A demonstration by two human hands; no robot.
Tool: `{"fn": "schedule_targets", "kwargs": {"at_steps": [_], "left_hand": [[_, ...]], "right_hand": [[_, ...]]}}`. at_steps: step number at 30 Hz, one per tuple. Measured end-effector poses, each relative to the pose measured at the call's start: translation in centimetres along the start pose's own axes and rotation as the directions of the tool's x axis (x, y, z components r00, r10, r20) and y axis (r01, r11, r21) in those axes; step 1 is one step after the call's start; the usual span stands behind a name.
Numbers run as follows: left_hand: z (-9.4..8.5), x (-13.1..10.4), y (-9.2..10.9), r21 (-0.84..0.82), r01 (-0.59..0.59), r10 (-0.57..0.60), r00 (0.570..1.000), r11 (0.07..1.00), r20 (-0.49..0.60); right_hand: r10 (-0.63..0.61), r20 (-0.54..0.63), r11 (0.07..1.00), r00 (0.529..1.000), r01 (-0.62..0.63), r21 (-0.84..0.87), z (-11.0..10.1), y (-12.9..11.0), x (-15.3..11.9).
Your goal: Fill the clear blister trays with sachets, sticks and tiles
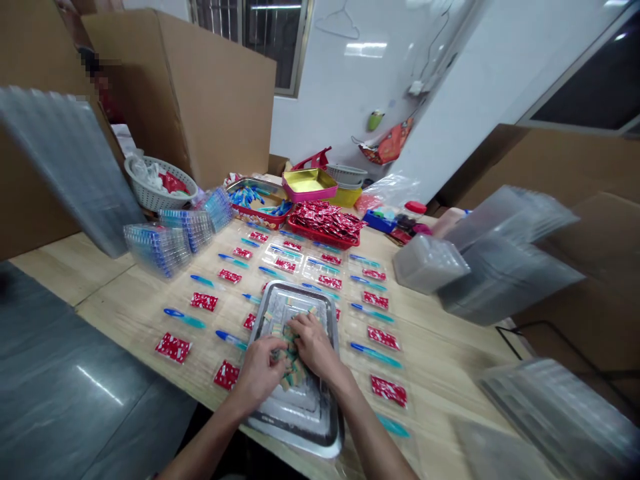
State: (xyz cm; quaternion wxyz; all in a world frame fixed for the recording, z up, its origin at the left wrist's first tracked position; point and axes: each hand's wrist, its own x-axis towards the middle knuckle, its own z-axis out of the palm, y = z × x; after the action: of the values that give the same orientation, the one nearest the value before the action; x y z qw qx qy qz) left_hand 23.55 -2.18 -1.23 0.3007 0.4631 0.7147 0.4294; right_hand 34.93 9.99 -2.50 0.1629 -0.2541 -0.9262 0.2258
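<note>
A silver metal tray [310, 435] lies near the table's front edge, with several small green-and-tan blocks [296, 377] heaped on it. Over the heap's left side, my left hand [264, 368] has its fingers curled into a pinch; what lies between the fingertips is hidden. My right hand [314, 341] reaches in from the right, its bent fingers pressed together among the blocks. Around the tray lie rows of clear plastic blister shells, each holding a blue-and-teal pen [375, 353] and a red patterned packet [389, 390].
Behind the rows stand a red tray of packets [327, 223], a tin of pens [260, 200] and a gold-lined box [310, 181]. Stacked filled shells [157, 248] are at the left. Clear plastic stacks [430, 263] stand at the right, and a large cardboard box [220, 100] behind.
</note>
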Motion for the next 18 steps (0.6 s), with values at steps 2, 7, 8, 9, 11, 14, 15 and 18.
{"fn": "schedule_targets", "kwargs": {"at_steps": [2, 7, 8, 9, 11, 14, 15, 18], "left_hand": [[-0.1, 0.5, -0.2, -0.016, 0.055, -0.056, 0.998, 0.998, -0.032], [0.0, 1.8, 0.1, -0.081, 0.068, -0.075, 0.993, 0.994, -0.089], [0.1, 2.0, 0.2, -0.112, 0.051, -0.060, 0.995, 0.992, -0.078], [0.3, 2.1, 0.3, -0.149, 0.032, -0.042, 0.997, 0.988, -0.062], [0.7, 2.2, 0.5, -0.243, 0.016, -0.025, 0.999, 0.970, -0.034], [1.0, 2.2, 0.5, -0.450, 0.135, -0.146, 0.989, 0.883, 0.009], [1.0, 2.1, 0.6, -0.513, 0.190, -0.198, 0.979, 0.837, 0.039], [0.7, 1.8, 0.8, -0.601, 0.274, -0.265, 0.958, 0.751, 0.106]], "right_hand": [[0.020, 0.020, 1.000, 1.000, -0.020, -0.005, 0.0, 0.1, 0.1], [0.130, -0.050, 0.932, 0.990, -0.105, 0.347, -0.8, 0.0, -1.2], [0.154, -0.055, 0.901, 0.987, -0.117, 0.418, -1.0, -0.1, -1.5], [0.176, -0.056, 0.871, 0.983, -0.129, 0.474, -1.2, -0.3, -1.7], [0.222, -0.055, 0.820, 0.974, -0.156, 0.551, -1.5, -0.8, -2.0], [0.254, -0.047, 0.772, 0.966, -0.173, 0.612, -1.6, -1.6, -2.4], [0.250, -0.058, 0.777, 0.967, -0.165, 0.607, -1.5, -1.9, -2.5], [0.207, -0.156, 0.850, 0.966, -0.099, 0.517, -1.1, -2.5, -2.7]]}}
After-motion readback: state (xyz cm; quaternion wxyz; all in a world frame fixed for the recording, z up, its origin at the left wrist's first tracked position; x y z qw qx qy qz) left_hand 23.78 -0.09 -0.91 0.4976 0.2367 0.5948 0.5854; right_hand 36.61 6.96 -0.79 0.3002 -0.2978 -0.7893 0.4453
